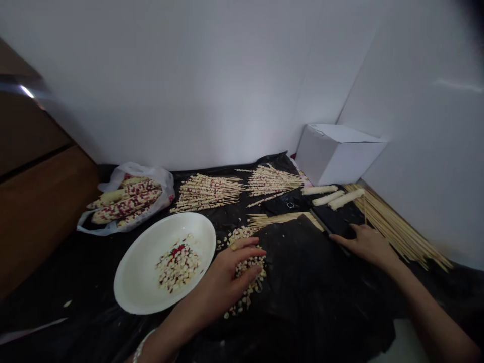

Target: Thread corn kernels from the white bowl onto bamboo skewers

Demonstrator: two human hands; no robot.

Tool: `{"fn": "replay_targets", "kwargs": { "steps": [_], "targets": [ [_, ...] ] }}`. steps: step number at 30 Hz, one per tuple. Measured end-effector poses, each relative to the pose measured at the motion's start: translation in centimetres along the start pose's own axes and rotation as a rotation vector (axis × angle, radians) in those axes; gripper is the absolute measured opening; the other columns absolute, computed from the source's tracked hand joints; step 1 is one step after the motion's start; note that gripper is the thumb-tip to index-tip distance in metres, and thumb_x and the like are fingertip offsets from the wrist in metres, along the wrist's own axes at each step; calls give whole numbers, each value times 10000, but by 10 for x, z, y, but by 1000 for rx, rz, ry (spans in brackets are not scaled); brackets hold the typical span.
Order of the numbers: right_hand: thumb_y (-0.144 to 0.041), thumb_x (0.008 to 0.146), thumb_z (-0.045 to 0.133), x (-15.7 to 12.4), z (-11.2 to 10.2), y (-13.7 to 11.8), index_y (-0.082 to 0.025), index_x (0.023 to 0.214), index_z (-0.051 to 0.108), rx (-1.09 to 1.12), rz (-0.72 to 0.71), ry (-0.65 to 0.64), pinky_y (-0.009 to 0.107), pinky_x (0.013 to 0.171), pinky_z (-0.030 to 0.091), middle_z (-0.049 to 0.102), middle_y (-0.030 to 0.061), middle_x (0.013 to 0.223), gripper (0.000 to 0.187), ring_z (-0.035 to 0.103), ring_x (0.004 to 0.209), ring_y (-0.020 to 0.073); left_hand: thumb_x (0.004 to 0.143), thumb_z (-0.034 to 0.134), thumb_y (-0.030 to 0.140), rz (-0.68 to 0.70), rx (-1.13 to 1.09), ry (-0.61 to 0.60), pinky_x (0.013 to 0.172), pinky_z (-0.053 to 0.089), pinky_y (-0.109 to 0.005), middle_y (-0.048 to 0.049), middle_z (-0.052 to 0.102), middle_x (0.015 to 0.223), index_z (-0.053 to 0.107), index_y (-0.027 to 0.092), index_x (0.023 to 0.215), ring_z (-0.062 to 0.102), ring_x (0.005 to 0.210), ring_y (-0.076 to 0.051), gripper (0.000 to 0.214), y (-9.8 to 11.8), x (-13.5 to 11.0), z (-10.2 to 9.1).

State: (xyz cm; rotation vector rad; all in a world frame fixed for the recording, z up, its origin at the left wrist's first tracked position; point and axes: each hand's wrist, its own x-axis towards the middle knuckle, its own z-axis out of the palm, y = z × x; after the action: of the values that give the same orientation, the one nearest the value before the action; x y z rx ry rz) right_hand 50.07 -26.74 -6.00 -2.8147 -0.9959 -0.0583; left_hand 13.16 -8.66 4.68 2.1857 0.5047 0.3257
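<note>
My left hand (pixel 236 267) hovers over, or rests on, a pile of loose corn kernels (pixel 242 234), pale with some dark red, its fingers stretched out and apart. On the right, my right hand (pixel 365 244) touches the near side of a flat black object (pixel 333 222) with a straight edge, perhaps a phone; thumb and index finger lie at it. A thin wooden skewer (pixel 364 209) stands upright out of that hand, its lower end hidden by the fingers. Beside the left forearm, a white oval bowl (pixel 130 282) holds more kernels (pixel 177 267).
A plastic bag (pixel 164 184) with corn cobs (pixel 128 204) lies left. Skewers threaded with kernels form two bundles (pixel 207 191) (pixel 272 180) at the back. Bare cobs (pixel 346 198), bare skewers (pixel 401 227) and a white box (pixel 340 154) are right. Black plastic (pixel 302 282) covers the table.
</note>
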Motion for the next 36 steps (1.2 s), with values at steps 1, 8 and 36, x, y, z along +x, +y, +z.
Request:
{"fn": "replay_targets", "kwargs": {
  "steps": [1,8,36],
  "targets": [
    [-804,626,476,1,-1,-1,-118,1103,610,0,4,-9,535,819,440,614,217,1102,846,575,1012,403,891,510,345,8,-6,-11,1068,361,-389,-35,533,1361,638,299,1135,472,1263,-187,280,1,1,4],
    [-689,682,521,-19,-21,-17,-77,1245,468,6,-8,188,428,735,465,518,244,1145,834,562,1010,368,883,524,313,186,315,141,1056,350,-500,-127,454,1423,563,214,1249,400,1316,-267,381,-5,13,26],
    [-439,646,713,-82,-43,-182,-272,1328,398,837,-347,179,454,953,411,479,71,1135,770,491,1089,261,893,269,614,-201,-1740,13,1105,248,-359,-144,614,1260,513,86,1313,447,1281,-257,718,3,74,75]
  ]
}}
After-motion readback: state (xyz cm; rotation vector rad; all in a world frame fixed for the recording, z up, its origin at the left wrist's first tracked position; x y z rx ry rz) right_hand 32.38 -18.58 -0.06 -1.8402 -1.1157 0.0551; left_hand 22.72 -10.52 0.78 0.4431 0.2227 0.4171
